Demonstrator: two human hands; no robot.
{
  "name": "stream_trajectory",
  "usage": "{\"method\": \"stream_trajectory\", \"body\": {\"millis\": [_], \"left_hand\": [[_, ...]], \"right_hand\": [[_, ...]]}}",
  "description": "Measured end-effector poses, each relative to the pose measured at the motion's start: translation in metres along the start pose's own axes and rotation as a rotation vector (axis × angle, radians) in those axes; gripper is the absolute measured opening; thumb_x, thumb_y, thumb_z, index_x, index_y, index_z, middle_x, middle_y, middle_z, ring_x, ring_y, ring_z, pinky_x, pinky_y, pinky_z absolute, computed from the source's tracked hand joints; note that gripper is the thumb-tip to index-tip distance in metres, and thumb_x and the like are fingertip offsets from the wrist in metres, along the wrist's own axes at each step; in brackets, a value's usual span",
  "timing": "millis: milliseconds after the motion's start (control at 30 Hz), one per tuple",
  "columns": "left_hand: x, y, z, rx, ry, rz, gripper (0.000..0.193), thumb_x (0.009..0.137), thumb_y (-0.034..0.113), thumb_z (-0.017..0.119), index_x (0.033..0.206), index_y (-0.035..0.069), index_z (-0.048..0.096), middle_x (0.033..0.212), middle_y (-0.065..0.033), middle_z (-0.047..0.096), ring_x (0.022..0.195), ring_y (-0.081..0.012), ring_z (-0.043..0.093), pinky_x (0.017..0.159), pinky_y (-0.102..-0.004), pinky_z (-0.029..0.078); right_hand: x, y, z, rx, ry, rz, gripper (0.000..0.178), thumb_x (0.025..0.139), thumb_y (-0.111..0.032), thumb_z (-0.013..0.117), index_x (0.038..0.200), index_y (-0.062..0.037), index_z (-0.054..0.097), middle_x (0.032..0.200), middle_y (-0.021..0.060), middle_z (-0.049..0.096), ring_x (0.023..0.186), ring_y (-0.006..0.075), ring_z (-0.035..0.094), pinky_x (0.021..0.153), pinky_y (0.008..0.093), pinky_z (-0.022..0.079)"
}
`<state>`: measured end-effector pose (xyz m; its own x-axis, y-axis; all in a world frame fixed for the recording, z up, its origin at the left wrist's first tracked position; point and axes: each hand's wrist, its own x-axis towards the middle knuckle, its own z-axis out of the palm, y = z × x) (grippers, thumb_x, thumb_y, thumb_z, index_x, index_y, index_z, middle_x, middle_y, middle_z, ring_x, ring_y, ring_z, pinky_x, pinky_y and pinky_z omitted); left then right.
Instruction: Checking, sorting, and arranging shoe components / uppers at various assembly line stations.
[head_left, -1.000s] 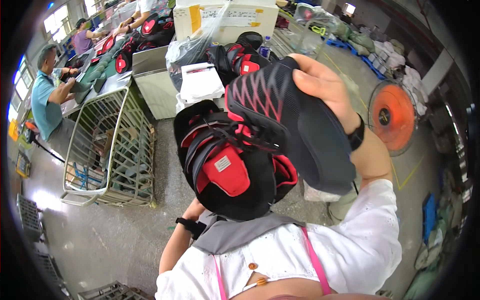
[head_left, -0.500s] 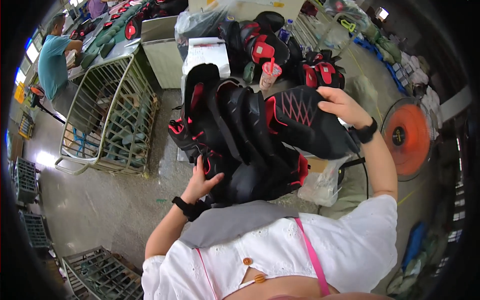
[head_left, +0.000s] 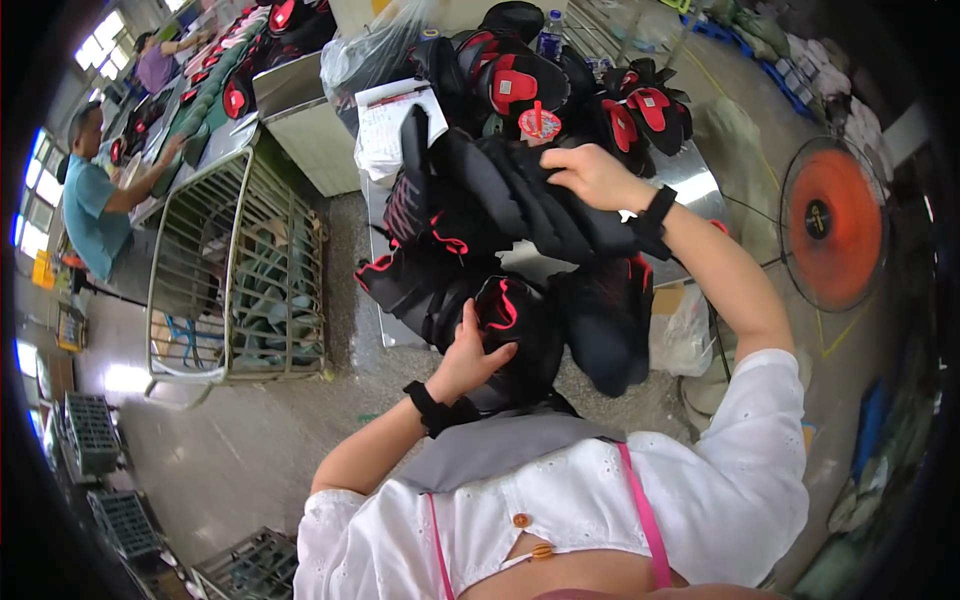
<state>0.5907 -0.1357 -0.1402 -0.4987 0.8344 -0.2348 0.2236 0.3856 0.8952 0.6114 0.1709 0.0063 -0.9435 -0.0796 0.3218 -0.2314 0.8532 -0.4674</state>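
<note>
Loose black shoes bunched on and over the near edge of a metal table (head_left: 707, 200). Left hand (head_left: 465, 365): thumb and forefinger wide apart, laid against a red-lined black shoe (head_left: 530, 335) close to the body. Right hand (head_left: 600, 178): fingers bent at the upper edge of an overlapping row of black shoes (head_left: 590, 228); cannot tell whether they pinch. Another dark shoe (head_left: 605, 335) sits just right of the red-lined one. Step in hand, I judge: steadying and arranging the bunch. Next move seems to call for a supporting left hand, as the overlapping row could slide. Beyond: notepad (head_left: 385, 140), red-strawed cup (head_left: 540, 123). Orange fan (head_left: 845, 235) off right.
</note>
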Motion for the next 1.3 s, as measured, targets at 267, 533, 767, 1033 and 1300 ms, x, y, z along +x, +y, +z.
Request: {"method": "stream_trajectory", "body": {"millis": [267,533,767,1033,1300], "left_hand": [[0.015,0.005,-0.034,-0.500,-0.159,-0.088,0.091,0.078,0.018,0.069,0.142,0.000,0.007,0.117,-0.0166,0.036,0.080,-0.0160,0.053,0.070,-0.0260,0.047],[0.026,0.017,-0.053,-0.557,-0.682,0.078,0.083,0.081,0.008,0.065,0.144,0.005,0.011,0.135,-0.0148,0.025,0.113,-0.0262,0.045,0.092,-0.0330,0.042],[0.039,-0.001,-0.064,-0.659,-0.724,0.114,0.080,0.081,0.005,0.065,0.143,0.007,0.015,0.139,-0.0100,0.015,0.124,-0.0311,0.037,0.099,-0.0361,0.038],[0.037,-0.016,-0.098,-0.374,-0.643,0.324,0.050,0.086,-0.001,0.052,0.133,0.005,0.039,0.127,-0.0100,0.049,0.116,-0.0208,0.048,0.092,-0.0311,0.042],[0.064,-0.105,-0.225,0.258,0.147,0.195,0.069,0.071,0.019,0.075,0.125,-0.001,0.037,0.111,-0.0170,0.053,0.103,-0.0305,0.053,0.088,-0.0362,0.042]], "right_hand": [[0.070,-0.041,0.083,-0.035,-0.119,0.053,0.015,0.078,-0.009,0.058,0.091,-0.0048,0.053,0.074,0.0182,0.055,0.075,0.0389,0.055,0.065,0.0426,0.042],[0.070,-0.007,0.090,-0.187,0.074,0.194,0.014,0.081,-0.016,0.057,0.092,-0.0080,0.054,0.072,0.0192,0.058,0.072,0.0398,0.057,0.062,0.0468,0.044],[0.050,-0.015,0.086,-0.493,0.280,0.272,0.045,0.078,-0.023,0.063,0.117,-0.0084,0.047,0.115,0.0177,0.051,0.112,0.0370,0.046,0.084,0.0441,0.044],[-0.066,-0.151,0.140,-0.402,-0.210,0.615,0.083,0.062,-0.037,0.076,0.133,-0.0165,0.038,0.146,0.0122,0.017,0.132,0.0430,0.015,0.091,0.0681,0.028],[-0.126,-0.141,0.216,-0.167,0.606,1.111,0.112,0.055,-0.048,0.079,0.141,-0.0090,0.019,0.142,0.0239,0.020,0.131,0.0430,0.020,0.097,0.0585,0.029]]}}
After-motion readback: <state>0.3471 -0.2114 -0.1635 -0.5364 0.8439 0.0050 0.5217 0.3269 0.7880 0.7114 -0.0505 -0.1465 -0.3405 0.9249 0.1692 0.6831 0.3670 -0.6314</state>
